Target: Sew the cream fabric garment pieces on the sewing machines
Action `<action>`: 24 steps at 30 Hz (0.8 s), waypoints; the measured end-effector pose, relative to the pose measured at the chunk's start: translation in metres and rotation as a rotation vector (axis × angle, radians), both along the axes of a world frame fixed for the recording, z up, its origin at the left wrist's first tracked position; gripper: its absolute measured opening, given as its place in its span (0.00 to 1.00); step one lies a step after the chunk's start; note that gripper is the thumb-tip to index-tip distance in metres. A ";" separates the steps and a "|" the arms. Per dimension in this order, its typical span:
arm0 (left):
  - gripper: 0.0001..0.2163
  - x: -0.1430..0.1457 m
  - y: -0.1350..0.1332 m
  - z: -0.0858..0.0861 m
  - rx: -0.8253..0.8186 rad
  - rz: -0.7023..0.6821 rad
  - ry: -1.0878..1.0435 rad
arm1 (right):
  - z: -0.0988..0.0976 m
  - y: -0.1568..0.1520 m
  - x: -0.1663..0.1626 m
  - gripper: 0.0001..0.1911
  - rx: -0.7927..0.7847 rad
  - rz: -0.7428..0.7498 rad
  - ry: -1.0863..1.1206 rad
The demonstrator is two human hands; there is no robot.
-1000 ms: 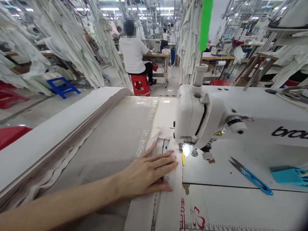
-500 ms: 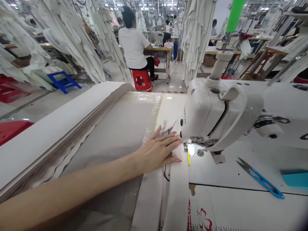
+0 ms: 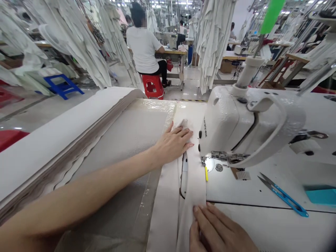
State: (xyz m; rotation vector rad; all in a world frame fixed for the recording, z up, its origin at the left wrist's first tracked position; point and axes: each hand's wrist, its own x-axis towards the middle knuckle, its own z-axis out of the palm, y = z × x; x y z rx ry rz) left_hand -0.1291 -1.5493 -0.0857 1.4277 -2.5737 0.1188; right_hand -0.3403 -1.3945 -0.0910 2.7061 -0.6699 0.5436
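A long white fabric strip (image 3: 195, 178) runs along the sewing machine bed, its right edge passing by the presser foot (image 3: 203, 161) and a yellow guide (image 3: 206, 174). My left hand (image 3: 174, 143) lies flat over the strip's far part, fingers stretched out, left of the machine head (image 3: 225, 122). Close to me, my right hand (image 3: 217, 231) pinches the strip's right edge between thumb and fingers. Left of it, another length of the white cloth (image 3: 165, 206) lies alongside, with a metal-edged slot of the bed showing between the two.
Blue thread snips (image 3: 285, 197) lie on the machine table at right, near a turquoise block (image 3: 321, 195). At left is a thick stack of white fabric (image 3: 65, 136). A person (image 3: 145, 49) sits on a red stool (image 3: 153, 86) beyond, among hanging white garments (image 3: 216, 42).
My left hand has slid away from me along the strip and slightly left. My right hand has come into view at the bottom and taken hold of the strip's edge.
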 end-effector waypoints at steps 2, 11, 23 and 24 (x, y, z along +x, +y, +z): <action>0.15 0.001 -0.009 0.001 0.014 0.047 0.011 | 0.011 -0.010 0.005 0.17 -0.024 -0.010 0.032; 0.14 0.008 -0.041 0.003 0.045 0.213 0.121 | 0.015 -0.051 0.003 0.20 -0.032 -0.009 0.062; 0.15 0.026 0.010 0.000 0.045 0.006 0.220 | 0.013 -0.008 0.023 0.21 -0.116 0.087 -0.006; 0.16 0.030 0.029 0.000 0.056 -0.057 0.213 | 0.009 0.010 0.024 0.19 -0.049 0.088 0.009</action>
